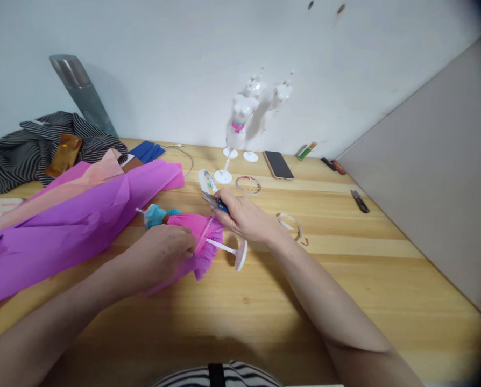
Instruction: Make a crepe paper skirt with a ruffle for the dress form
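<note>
A small white mannequin lies on its side on the wooden table (pixel 345 279), dressed in a pink crepe paper skirt (pixel 202 236) and a teal paper top (pixel 156 214); its round white base (pixel 241 255) points right. My left hand (pixel 163 257) is closed, pinching the pink skirt. My right hand (pixel 244 217) is closed on a small blue and silver tool (pixel 215 201) held at the skirt's upper edge; I cannot tell what kind of tool it is.
Purple and pink paper sheets (pixel 71 215) lie at left, striped cloth (pixel 30 145) behind them. A standing white mannequin (pixel 236 126), a phone (pixel 278 164), tape rings (pixel 248 184), snips (pixel 360 201) and a grey partition (pixel 438 172) sit farther back and right.
</note>
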The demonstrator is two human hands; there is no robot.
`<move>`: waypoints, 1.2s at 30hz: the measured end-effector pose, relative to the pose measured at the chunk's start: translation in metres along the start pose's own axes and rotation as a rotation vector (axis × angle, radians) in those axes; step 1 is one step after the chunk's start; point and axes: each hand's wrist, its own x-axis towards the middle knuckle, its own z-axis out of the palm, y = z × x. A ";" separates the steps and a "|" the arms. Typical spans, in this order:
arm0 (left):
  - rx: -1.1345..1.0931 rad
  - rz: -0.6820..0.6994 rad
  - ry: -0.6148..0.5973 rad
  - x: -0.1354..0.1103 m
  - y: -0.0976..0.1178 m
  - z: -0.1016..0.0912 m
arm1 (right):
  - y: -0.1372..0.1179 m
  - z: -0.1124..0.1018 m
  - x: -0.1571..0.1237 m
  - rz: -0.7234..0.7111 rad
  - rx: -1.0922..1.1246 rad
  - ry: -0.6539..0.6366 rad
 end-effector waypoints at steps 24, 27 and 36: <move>0.064 -0.017 -0.065 -0.003 0.006 -0.011 | 0.003 -0.004 -0.002 -0.028 -0.022 0.062; 0.083 -0.019 -0.087 -0.002 0.009 -0.014 | 0.002 -0.004 -0.001 -0.032 -0.021 0.060; 0.118 -0.026 -0.115 -0.002 0.009 -0.013 | 0.001 0.001 0.001 -0.026 0.001 -0.005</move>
